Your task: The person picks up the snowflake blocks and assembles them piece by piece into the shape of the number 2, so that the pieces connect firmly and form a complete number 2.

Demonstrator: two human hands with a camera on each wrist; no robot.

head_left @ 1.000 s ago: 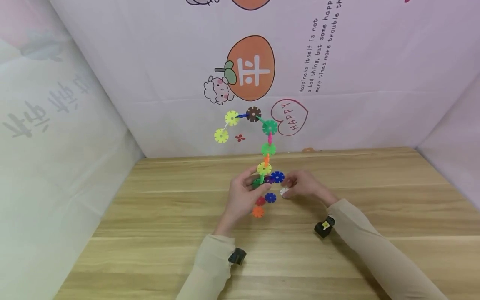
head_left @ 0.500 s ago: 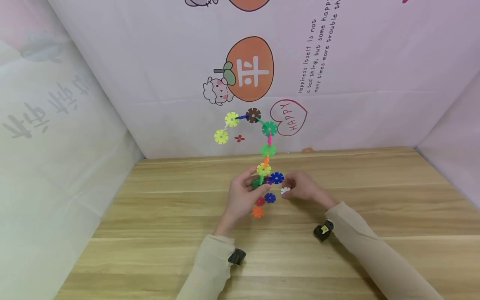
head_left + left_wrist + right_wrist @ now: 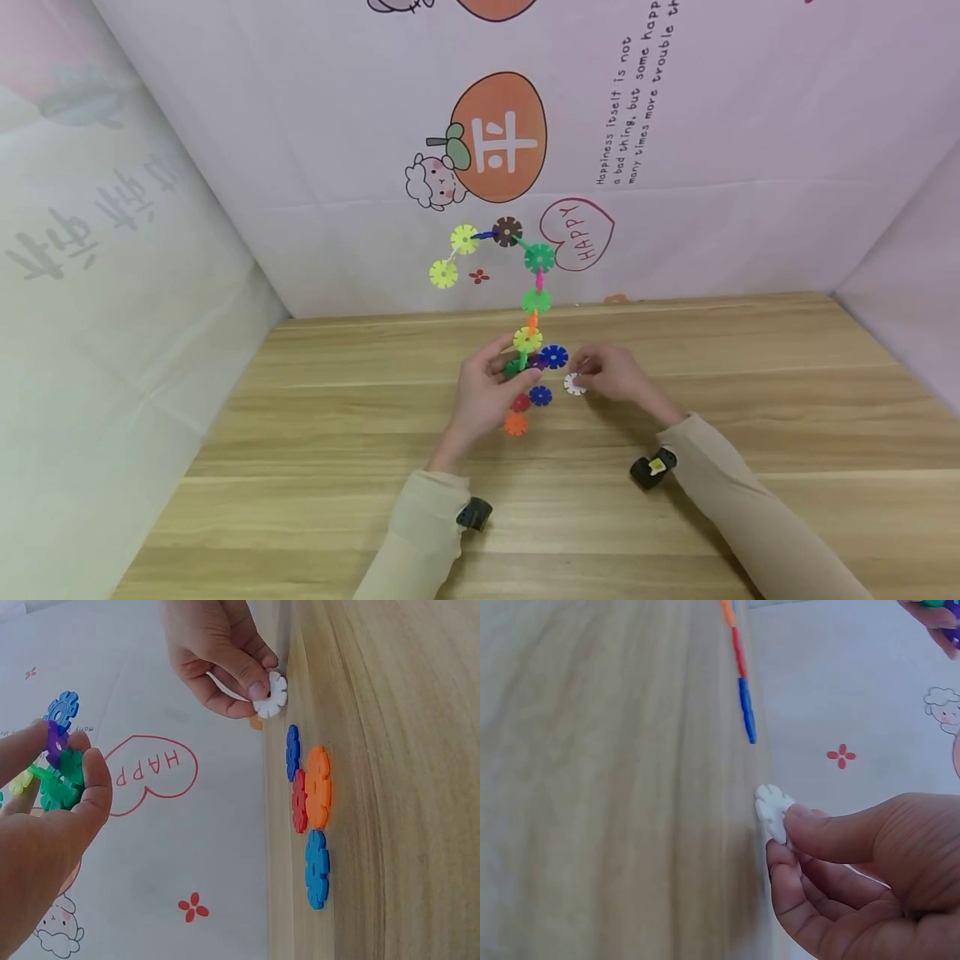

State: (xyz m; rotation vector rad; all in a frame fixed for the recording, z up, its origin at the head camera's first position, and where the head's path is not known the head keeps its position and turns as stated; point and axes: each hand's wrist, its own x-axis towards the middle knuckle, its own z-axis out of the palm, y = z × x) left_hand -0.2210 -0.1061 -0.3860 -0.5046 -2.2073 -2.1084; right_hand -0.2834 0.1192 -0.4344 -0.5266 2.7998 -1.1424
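My left hand point(image 3: 480, 392) grips a chain of slotted snowflake discs point(image 3: 536, 301) low down, around a dark green disc point(image 3: 63, 780). Upward the chain runs through yellow, green and brown discs, then bends left to a yellow end disc point(image 3: 443, 274). A blue disc point(image 3: 554, 357) juts from its lower right, joined by a purple one. Between thumb and fingers, my right hand point(image 3: 615, 372) pinches a loose white snowflake disc point(image 3: 771, 811), low over the table and apart from the chain. The fingers hide part of the chain's lower end.
Loose discs lie on the wooden table point(image 3: 337, 467): a dark blue one point(image 3: 541, 396), a red one point(image 3: 520, 402), an orange one point(image 3: 516, 424) and a lighter blue one point(image 3: 317, 870). Behind the table stands a printed white backdrop point(image 3: 330, 167).
My right hand has shifted slightly right with the white disc, which now shows more of its face. My left hand and the chain stay nearly still.
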